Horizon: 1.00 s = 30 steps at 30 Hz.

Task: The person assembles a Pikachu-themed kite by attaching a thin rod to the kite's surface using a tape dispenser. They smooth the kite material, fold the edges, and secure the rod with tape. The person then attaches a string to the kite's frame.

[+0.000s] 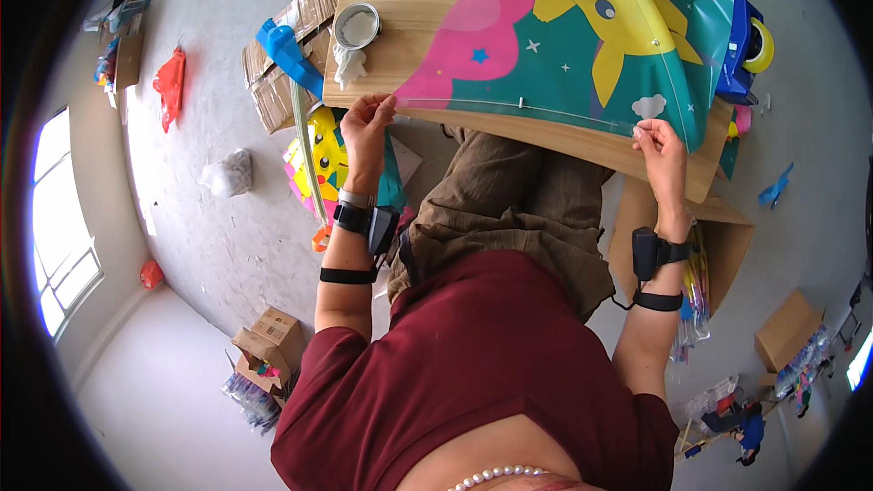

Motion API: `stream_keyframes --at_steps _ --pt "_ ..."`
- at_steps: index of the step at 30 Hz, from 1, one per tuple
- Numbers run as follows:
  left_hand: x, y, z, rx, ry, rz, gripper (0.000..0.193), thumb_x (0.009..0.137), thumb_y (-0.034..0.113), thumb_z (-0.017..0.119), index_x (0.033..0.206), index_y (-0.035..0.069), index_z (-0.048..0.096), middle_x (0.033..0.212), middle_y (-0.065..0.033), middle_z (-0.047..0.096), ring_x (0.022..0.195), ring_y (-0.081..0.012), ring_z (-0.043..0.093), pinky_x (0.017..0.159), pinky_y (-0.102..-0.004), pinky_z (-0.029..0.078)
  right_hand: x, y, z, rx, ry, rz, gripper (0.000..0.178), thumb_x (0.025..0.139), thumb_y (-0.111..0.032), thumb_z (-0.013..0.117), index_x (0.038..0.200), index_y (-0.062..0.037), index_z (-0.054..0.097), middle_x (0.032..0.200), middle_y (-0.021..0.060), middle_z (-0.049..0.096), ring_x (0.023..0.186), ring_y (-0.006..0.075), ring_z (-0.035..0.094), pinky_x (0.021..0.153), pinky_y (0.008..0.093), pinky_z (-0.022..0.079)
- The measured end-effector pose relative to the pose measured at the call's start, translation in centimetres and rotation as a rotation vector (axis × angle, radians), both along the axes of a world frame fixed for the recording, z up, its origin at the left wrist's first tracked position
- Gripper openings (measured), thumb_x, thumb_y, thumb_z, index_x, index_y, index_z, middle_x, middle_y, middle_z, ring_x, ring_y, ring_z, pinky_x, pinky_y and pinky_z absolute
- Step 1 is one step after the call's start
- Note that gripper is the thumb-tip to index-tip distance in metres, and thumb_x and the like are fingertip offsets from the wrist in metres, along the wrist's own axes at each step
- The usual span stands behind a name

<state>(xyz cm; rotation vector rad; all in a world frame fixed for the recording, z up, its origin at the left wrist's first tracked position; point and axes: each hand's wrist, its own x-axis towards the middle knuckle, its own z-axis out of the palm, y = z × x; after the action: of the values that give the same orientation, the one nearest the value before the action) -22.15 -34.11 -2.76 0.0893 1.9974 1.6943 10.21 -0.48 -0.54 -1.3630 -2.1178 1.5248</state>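
Note:
A thin, glossy printed sheet (491, 73) in teal, pink and yellow, with a cartoon figure on it, lies over the wooden table (414, 14). A pale narrow line runs along its near edge, with a small white piece (521, 103) partway along. My left hand (368, 115) pinches the sheet's near left corner. Farther right, my right hand (660, 138) has thumb and finger pressed together at the same near edge, beside a printed white cloud. Between my hands the edge is stretched nearly straight. The exact grip of the fingertips is partly hidden.
A tape roll (356, 26) and crumpled white piece (349, 65) sit on the table's left. A blue-and-yellow tape dispenser (747, 47) is at the right. Below stand an open carton (727, 241) and another printed sheet (326, 150). Flattened cardboard (270, 91) leans at left.

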Motion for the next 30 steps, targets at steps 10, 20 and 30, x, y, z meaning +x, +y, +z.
stream_keyframes --at_steps 10,20,30 --pt "-0.5 -0.2 -0.6 -0.277 0.207 -0.024 0.017 0.092 0.016 0.075 0.098 0.002 0.07 0.083 0.0006 0.068 0.072 -0.0054 0.058 0.067 -0.0211 0.046 -0.1 -0.7 -2.5 0.247 -0.072 0.063 0.011 0.098 -0.012 0.065 0.1 -0.0018 0.062 0.083 0.0055 0.067 0.074 0.0156 0.062 0.071 0.0303 0.051" --pt "-0.2 0.4 -0.6 -0.35 0.376 -0.066 0.013 0.092 0.012 0.073 0.095 0.0 0.069 0.079 -0.0052 0.07 0.072 -0.0097 0.062 0.068 -0.0262 0.05 -1.1 -1.7 -1.8 0.312 -0.078 0.059 0.012 0.098 -0.011 0.066 0.106 -0.0027 0.062 0.083 0.0086 0.066 0.074 0.0179 0.062 0.072 0.0316 0.051" --pt "-0.2 0.1 -1.6 -0.277 0.32 -0.047 0.011 0.093 0.01 0.071 0.097 0.0 0.069 0.08 -0.0052 0.071 0.072 -0.0091 0.062 0.068 -0.0253 0.05 -1.2 -1.9 -1.7 0.287 -0.072 0.02 0.022 0.098 -0.01 0.065 0.117 -0.004 0.055 0.087 0.0102 0.065 0.076 0.0212 0.061 0.074 0.0343 0.051"
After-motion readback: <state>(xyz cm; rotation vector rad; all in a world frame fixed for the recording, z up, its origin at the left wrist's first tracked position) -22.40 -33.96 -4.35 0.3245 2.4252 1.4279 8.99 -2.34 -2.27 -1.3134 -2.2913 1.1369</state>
